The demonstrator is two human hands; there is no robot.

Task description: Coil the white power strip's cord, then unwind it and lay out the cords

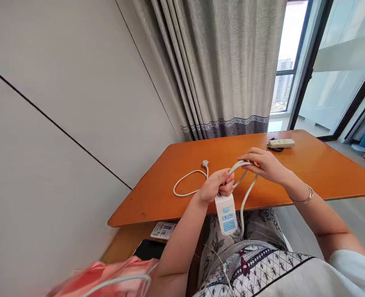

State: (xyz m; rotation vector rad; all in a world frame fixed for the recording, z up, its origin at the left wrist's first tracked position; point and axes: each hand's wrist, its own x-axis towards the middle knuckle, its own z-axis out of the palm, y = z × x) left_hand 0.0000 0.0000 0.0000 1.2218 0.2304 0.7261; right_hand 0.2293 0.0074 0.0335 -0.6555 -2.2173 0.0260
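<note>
Head view: white power strip (227,215) at lower centre of the frame, hanging socket side to the camera below the left hand (217,186), past the near edge of the orange table (157,198) and above the lap. Left hand is curled into a fist around the white cable (247,191) at the strip's top end — can't tell if it also grips the casing. Right hand (262,165), right of centre, is partly closed, thumb and fingers pinching a bend of cable. Plug (205,163) lies on the table, left of the hands, cable curving around below it. Risks, as I judge it: a loose left grip could drop the strip into the lap; pulling hard could drag the plug across the table; slack beside the strip could tangle or kink if bent too tightly.
</note>
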